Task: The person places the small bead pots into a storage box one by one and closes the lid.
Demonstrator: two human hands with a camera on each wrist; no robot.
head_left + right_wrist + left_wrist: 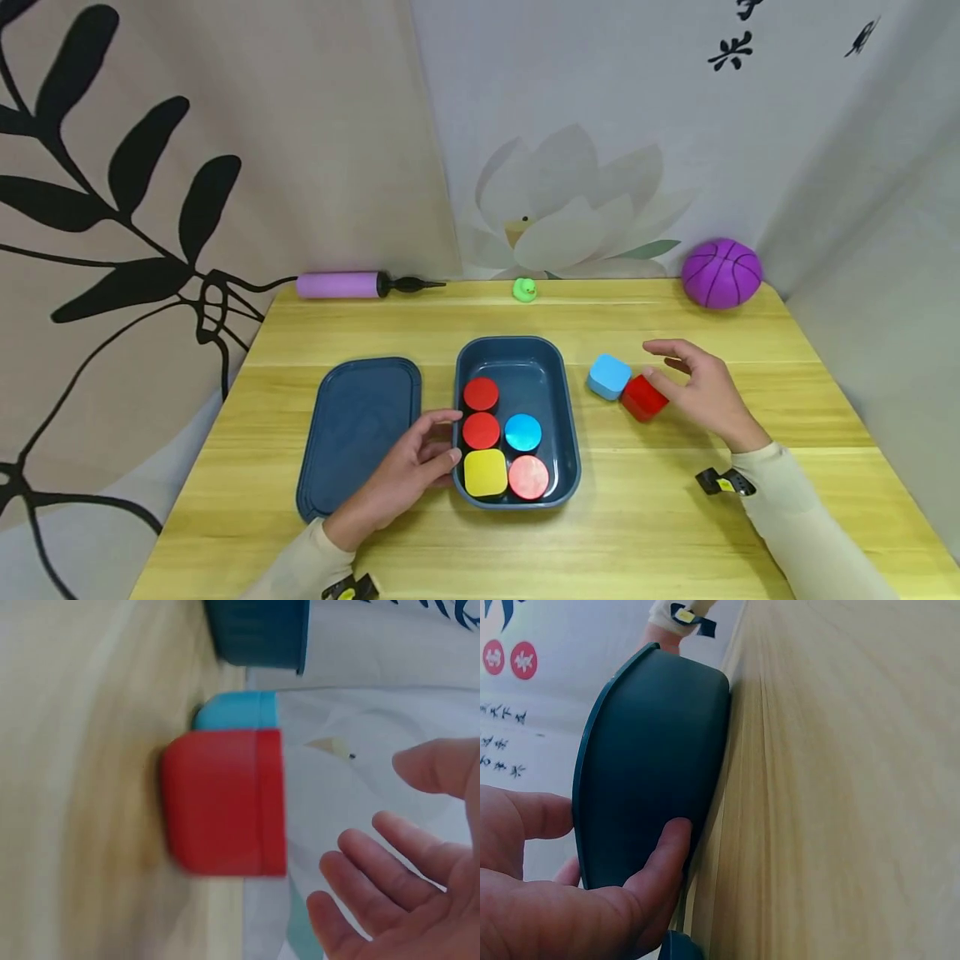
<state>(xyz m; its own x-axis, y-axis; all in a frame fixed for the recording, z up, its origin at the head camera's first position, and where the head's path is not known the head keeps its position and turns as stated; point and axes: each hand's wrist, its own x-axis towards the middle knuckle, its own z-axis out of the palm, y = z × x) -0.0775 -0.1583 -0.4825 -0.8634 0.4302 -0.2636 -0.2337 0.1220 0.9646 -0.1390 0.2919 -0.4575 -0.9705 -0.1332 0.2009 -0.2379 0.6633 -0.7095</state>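
Relaxed left hand [408,468] touches tray [532,373], empty right hand [702,389] spreads by red block [642,400], black characters [730,52] behind.

The person's left hand [408,471] rests against the left side of the dark blue box [570,433], index fingertip at its rim, thumb laid along its outer wall. The left forearm [303,567] angles in from the box's near left. Right of the box, the right hand [697,387] hovers, fingers loosely parted and pointing boxward; the right forearm [810,533] slants from the box's near right.
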